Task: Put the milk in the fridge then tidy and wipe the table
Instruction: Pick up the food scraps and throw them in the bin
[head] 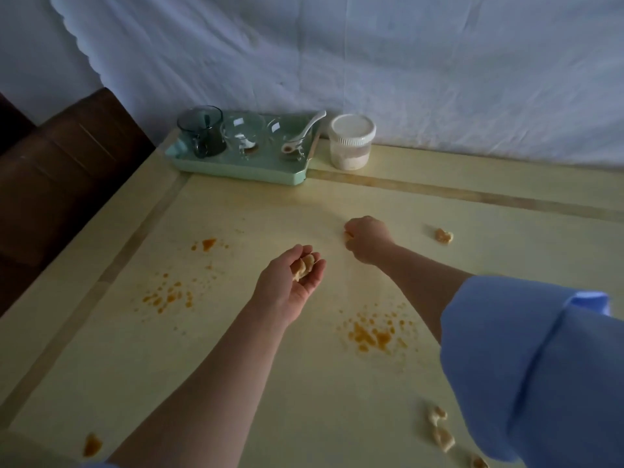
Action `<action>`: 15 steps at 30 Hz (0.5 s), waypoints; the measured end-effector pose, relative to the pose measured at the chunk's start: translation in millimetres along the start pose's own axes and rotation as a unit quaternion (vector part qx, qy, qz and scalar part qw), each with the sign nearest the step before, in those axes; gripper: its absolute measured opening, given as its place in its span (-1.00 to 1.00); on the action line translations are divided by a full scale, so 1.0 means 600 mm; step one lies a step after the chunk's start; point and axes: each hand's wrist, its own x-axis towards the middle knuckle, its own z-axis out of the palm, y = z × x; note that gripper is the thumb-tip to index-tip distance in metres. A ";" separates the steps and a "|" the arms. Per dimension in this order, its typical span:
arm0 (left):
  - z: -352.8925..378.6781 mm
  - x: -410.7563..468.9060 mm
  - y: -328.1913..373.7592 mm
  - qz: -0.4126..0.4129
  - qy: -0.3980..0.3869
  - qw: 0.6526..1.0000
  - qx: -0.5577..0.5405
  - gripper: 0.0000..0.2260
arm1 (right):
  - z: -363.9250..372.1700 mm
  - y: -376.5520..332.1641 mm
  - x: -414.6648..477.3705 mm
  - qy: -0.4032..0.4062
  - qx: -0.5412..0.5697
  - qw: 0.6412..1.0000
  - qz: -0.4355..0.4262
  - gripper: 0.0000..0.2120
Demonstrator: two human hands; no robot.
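My left hand (290,275) is palm up over the pale yellow table (236,366), cupped around several peel scraps (303,266). Further out, my right hand (368,238) rests knuckles up on the table, its fingers closed on a small scrap at its left edge. One loose peel scrap (443,236) lies to the right of that hand. More peel scraps (440,430) lie near the blue sleeve at the lower right. Orange stains mark the table at the left (169,295), at the centre right (374,336) and at the bottom left (92,444). No milk is in view.
A green tray (236,170) at the table's far edge holds a dark glass mug (202,130), two clear glass cups and a white spoon (305,131). A lidded white jar (351,141) stands right of it. A brown chair (60,170) is at the left; white cloth hangs behind.
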 end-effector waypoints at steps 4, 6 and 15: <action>0.016 0.020 -0.006 0.004 0.016 1.000 0.014 -0.85 | 0.018 -0.006 0.016 0.005 0.010 1.000 -0.001 -0.70; 0.021 0.022 -0.011 0.002 0.024 1.000 0.017 -0.86 | 0.019 -0.004 0.016 -0.002 0.046 0.999 0.010 -0.75; 0.060 0.025 -0.052 -0.009 0.041 0.999 -0.016 -0.73 | -0.053 0.001 -0.063 -0.020 0.217 0.975 -0.035 -0.80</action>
